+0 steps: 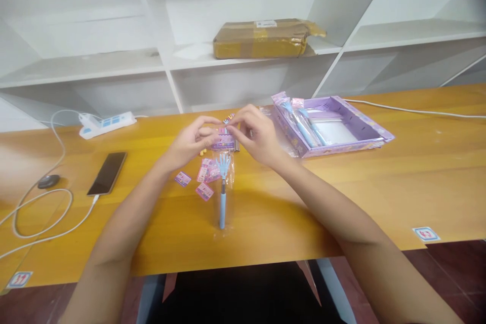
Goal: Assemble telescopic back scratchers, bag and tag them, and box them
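Observation:
A light blue, hand-shaped back scratcher (223,210) lies in a clear plastic bag (230,182) on the table before me. At the bag's top is a pink and purple printed card (223,144). My left hand (194,139) pinches the card's left side between thumb and fingers. Closed at its upper right edge, my right hand (255,131) has thumb and forefinger pressed together there. The fingertips partly hide the card. Several small pink cards (208,170) lie loose just left of the scratcher. More colourful pieces (229,119) show behind the hands, partly covered.
To the right stands a purple open box (357,147) with bagged blue back scratchers (301,124). A phone (107,173), a cable (64,230), a dark mouse-like object (48,181) and a power strip (108,124) are at left. A taped carton (261,40) rests on the shelf.

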The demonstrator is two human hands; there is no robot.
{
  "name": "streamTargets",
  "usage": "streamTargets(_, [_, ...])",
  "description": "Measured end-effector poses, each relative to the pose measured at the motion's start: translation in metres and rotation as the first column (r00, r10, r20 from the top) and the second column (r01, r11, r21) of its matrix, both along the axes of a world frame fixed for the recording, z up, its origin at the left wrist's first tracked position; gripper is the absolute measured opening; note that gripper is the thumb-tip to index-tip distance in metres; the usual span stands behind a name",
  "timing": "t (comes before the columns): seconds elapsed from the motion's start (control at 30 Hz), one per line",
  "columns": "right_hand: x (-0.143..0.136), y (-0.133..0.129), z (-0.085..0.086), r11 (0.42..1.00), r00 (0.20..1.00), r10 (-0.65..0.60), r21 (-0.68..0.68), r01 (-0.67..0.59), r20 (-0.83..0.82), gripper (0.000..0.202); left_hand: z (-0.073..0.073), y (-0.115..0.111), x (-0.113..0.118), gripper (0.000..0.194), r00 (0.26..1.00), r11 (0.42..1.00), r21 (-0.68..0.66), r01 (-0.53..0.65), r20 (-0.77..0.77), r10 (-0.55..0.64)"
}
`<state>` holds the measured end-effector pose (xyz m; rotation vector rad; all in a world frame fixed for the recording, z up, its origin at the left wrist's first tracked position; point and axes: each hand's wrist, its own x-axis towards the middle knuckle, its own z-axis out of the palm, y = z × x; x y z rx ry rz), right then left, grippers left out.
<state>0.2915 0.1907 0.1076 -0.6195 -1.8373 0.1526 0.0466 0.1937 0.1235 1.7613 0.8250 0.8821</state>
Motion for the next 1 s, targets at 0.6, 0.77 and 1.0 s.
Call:
streamTargets(0.6, [0.015, 0.004, 0.001, 0.991, 0.955, 0.098, 0.057, -0.118, 0.281, 0.004, -0.001, 0.006, -0.002, 0.044, 0.999, 0.999, -0.013, 0.035, -0.011, -0.035])
streamTargets(0.77, [0.005, 0.002, -0.005, 0.989, 0.970, 0.143, -0.058, -0.134, 0.198, 0.011, 0.001, 0.004, 0.000, 0.044, 1.000, 1.000, -0.002, 0.010, -0.016, -0.010])
streamTargets(1.0, [-0.004, 0.002, -0.013, 0.782, 0.938, 0.335, -0.530, -0.327, -0.086, 0.040, -0.005, 0.010, -0.009, 0.038, 0.993, 0.998, 0.028, -0.055, -0.101, 0.058])
